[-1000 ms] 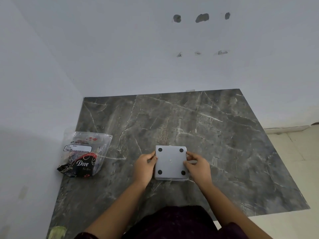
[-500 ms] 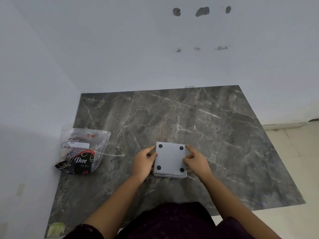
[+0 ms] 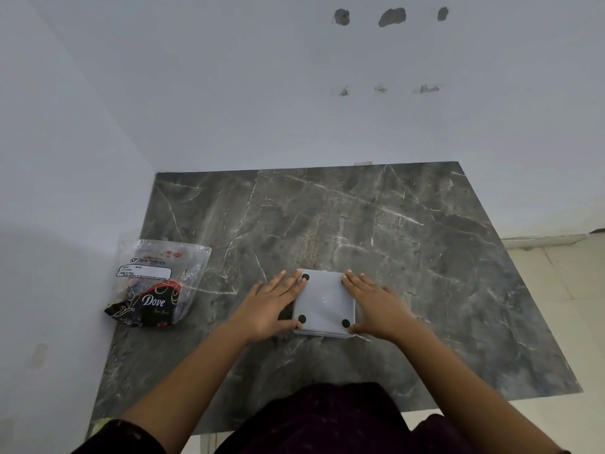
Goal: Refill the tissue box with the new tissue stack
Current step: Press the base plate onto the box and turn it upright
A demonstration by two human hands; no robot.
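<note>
Pale walls [image 3: 294, 93] meet in a corner at the left, and the back wall carries three dark patches [image 3: 392, 17] high up with three smaller chipped marks [image 3: 425, 89] below them. Pushed into that corner stands the bench [image 3: 425, 257], a dark grey marble-patterned slab veined with white; light floor tiles [image 3: 556, 306] show beyond its right edge.

Near the front middle of the bench lies the tissue box [image 3: 324, 303], a light grey square turned underside up — round black feet show at three of its corners, the far-right corner being covered by fingertips. The left hand [image 3: 271, 306] lies flat against the box's left side, its fingers [image 3: 291, 283] stretched out straight and resting partly on the box's edge. The right hand [image 3: 376, 303] mirrors it on the right side, fingers extended forward and thumb down at the near-right corner. Both hands are spread open and press or brace the box between them rather than closing around it.

Well to the left, close to the side wall, lies the new tissue stack [image 3: 157, 286] — a crinkled clear plastic pack with a white label and a black panel reading "Dove", apart from both hands.
</note>
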